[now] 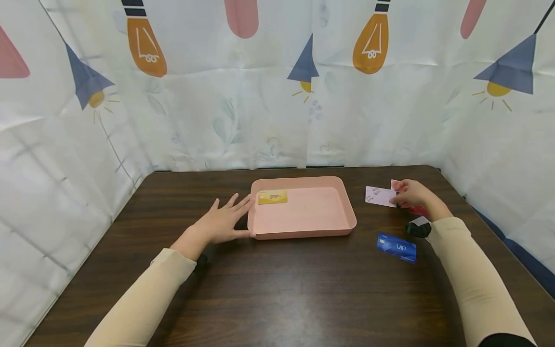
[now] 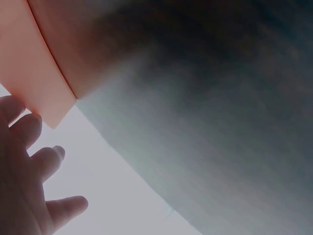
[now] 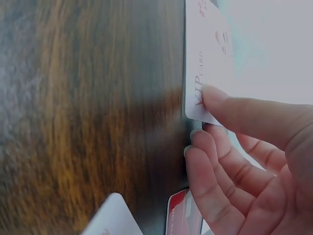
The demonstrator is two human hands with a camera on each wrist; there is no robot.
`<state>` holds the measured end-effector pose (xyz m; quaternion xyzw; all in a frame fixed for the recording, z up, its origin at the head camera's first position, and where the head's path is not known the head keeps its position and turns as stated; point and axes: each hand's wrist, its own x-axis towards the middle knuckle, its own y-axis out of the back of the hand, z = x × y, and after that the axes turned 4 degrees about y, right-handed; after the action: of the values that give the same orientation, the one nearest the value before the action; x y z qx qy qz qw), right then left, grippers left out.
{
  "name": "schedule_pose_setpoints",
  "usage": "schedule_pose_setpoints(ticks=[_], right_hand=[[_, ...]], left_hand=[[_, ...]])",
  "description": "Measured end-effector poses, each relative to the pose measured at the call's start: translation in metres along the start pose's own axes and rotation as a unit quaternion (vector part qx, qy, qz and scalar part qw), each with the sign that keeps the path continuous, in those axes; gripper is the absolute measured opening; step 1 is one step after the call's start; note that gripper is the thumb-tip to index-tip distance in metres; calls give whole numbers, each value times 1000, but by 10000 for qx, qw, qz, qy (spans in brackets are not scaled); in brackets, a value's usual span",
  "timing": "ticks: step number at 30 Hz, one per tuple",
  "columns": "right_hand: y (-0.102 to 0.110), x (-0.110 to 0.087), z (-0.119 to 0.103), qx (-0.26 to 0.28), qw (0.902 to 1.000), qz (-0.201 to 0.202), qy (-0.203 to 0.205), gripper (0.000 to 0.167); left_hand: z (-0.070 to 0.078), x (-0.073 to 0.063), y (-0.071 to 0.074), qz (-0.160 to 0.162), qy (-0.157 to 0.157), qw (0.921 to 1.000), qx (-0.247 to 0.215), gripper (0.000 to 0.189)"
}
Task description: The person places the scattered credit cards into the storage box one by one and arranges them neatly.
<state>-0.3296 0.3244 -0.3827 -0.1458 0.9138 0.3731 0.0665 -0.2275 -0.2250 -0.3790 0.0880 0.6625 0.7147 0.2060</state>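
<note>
My right hand (image 1: 412,195) pinches a pale pink VIP card (image 1: 376,196) by its near end. In the right wrist view the thumb lies over the lettering of that card (image 3: 205,58), with the fingers curled behind its edge. A red card (image 1: 418,210) lies partly hidden beneath the hand, and a pinkish card (image 1: 394,183) peeks out behind the fingers. My left hand (image 1: 223,223) has its fingers spread against the left side of a pink tray (image 1: 303,234). A yellow card (image 1: 272,196) sits at the tray's upper left.
A blue VIP card (image 1: 396,247) lies on the dark wooden table (image 1: 282,289), nearer to me than the right hand. Behind the table hangs a white curtain (image 1: 269,111) with printed lamps and bulbs, which also closes off both sides.
</note>
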Motion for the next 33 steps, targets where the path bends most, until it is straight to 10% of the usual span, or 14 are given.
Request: schedule_pose_setpoints(ticks=[15, 33], right_hand=[[-7, -7, 10, 1866, 9820, 277, -48, 55], [-16, -26, -8, 2568, 9639, 648, 286, 57]], left_hand=[[0, 2, -5, 65, -19, 9999, 94, 102], [-1, 2, -3, 82, -20, 9999, 119, 102]])
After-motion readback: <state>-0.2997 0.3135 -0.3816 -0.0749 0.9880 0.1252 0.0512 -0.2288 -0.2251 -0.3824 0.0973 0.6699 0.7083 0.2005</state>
